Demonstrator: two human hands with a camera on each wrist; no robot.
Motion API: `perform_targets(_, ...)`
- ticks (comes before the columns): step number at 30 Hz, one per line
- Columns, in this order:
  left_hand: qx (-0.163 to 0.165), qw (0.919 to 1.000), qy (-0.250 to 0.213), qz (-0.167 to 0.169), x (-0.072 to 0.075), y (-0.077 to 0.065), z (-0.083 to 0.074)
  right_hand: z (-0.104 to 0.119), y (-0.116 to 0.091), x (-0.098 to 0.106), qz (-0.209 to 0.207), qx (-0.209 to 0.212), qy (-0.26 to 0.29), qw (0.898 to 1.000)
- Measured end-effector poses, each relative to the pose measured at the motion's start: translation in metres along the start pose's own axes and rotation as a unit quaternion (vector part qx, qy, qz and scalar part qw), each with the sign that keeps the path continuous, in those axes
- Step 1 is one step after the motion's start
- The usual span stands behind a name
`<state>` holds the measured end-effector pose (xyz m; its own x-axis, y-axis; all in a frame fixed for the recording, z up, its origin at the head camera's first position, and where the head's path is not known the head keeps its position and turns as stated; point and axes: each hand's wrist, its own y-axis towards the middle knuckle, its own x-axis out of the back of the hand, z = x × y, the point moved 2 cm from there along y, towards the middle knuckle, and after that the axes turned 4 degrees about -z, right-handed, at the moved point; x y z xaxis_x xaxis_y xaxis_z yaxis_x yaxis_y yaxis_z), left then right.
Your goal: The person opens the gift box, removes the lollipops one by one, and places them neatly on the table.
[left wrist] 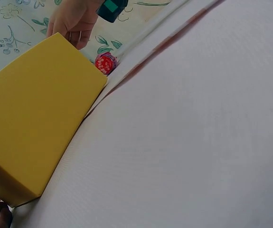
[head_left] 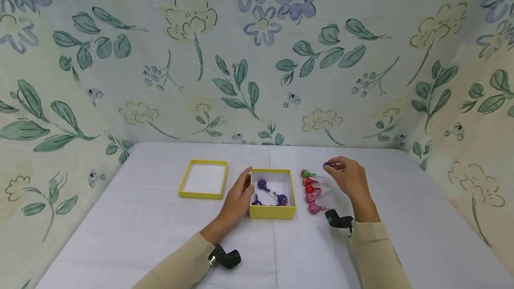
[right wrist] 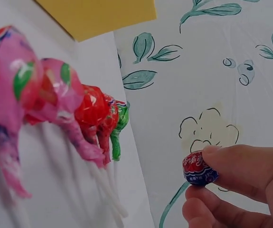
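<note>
My left hand [head_left: 234,202] is at the left side of a yellow box [head_left: 273,212], fingers along the outer wall and thumb at the rim. Inside lie several purple-wrapped lollipops [head_left: 282,200]. My right hand [head_left: 351,179] pinches another lollipop [right wrist: 200,169] between thumb and fingers, beyond the row on the table. Its round wrapper looks red and dark blue in the right wrist view; its stick is hidden. In that row, right of the box, lie a green lollipop [head_left: 306,173], red lollipops [head_left: 311,189] and pink lollipops [head_left: 315,208], sticks pointing right.
A shallow yellow-rimmed lid [head_left: 201,196] lies left of the box, its white inside facing up. White cloth [head_left: 152,235] covers the table. A flower-printed curtain [head_left: 257,115] stands behind the table and along both sides.
</note>
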<state>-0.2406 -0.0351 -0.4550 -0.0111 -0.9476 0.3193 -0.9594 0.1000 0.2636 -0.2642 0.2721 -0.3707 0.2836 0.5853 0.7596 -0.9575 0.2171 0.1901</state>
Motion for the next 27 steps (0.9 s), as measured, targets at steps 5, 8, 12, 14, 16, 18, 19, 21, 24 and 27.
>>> perform_targets(5, 0.007, 1.0, 0.002, 0.001, 0.0, 0.0, 0.001, -0.006, 0.002, -0.005, 0.005, -0.01, 0.0, 1.0)
perform_targets(8, 0.008, 1.0, 0.001, -0.001, 0.0, 0.0, 0.002, -0.012, 0.003, -0.008, 0.008, -0.012, -0.001, 1.0)
perform_targets(12, 0.007, 1.0, 0.0, -0.001, 0.0, 0.001, 0.0, -0.016, 0.004, -0.013, -0.003, -0.018, -0.001, 1.0)
perform_targets(14, 0.009, 1.0, 0.002, -0.001, 0.0, 0.001, 0.0, -0.017, 0.005, -0.014, -0.006, -0.023, -0.002, 1.0)
perform_targets(16, 0.01, 1.0, 0.002, 0.001, 0.0, 0.002, 0.0, -0.022, 0.007, -0.018, -0.008, -0.032, -0.007, 0.999)
perform_targets(18, 0.011, 0.9999, 0.002, 0.002, 0.0, 0.002, 0.0, -0.03, 0.012, -0.023, 0.0, -0.041, -0.009, 0.999)
perform_targets(19, 0.012, 0.9999, 0.001, 0.003, 0.0, 0.002, 0.0, -0.038, 0.015, -0.028, -0.004, -0.044, -0.015, 0.999)
perform_targets(21, 0.012, 0.9999, 0.0, 0.005, 0.001, 0.002, 0.0, -0.057, 0.025, -0.039, -0.012, -0.042, -0.028, 0.999)
perform_targets(24, 0.011, 0.9999, -0.001, 0.005, 0.001, 0.002, 0.0, -0.078, 0.035, -0.051, -0.013, -0.038, -0.04, 0.998)
perform_targets(27, 0.008, 0.9999, -0.007, 0.004, 0.001, 0.001, -0.001, -0.079, 0.034, -0.051, -0.005, -0.041, -0.038, 0.998)
